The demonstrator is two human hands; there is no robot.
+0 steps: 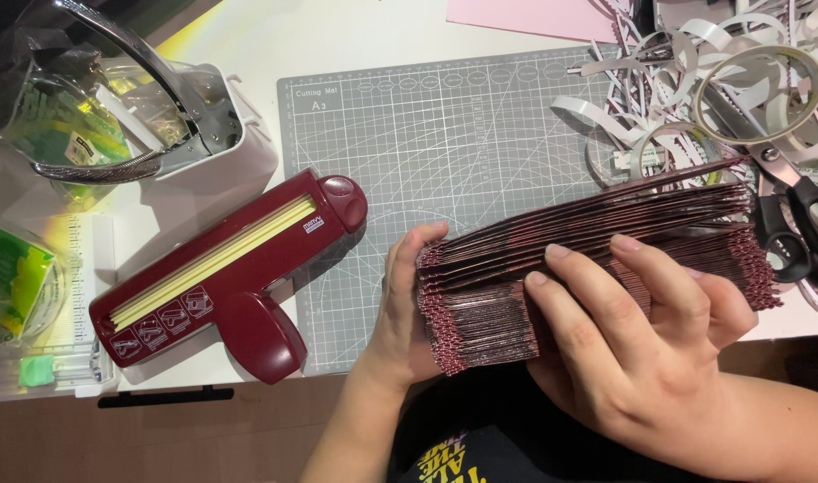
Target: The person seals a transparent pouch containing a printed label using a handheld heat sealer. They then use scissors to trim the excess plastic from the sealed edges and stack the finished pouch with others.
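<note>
A thick stack of dark maroon paper sheets with scalloped edges (597, 241) lies across the front right of the grey cutting mat (445, 134). My left hand (400, 313) grips the stack's left end, thumb against the sheet edges. From the near side, my right hand (641, 340) holds the stack with its fingers spread over the top sheets. The lower part of the stack is hidden behind my right hand.
A dark red paper punch tool with a yellow slot (230, 277) lies left of the mat. A white hole punch with a metal lever (185, 125) stands behind it. Black-handled scissors (798, 224), a tape roll (767, 94) and white paper strips (659, 80) crowd the right.
</note>
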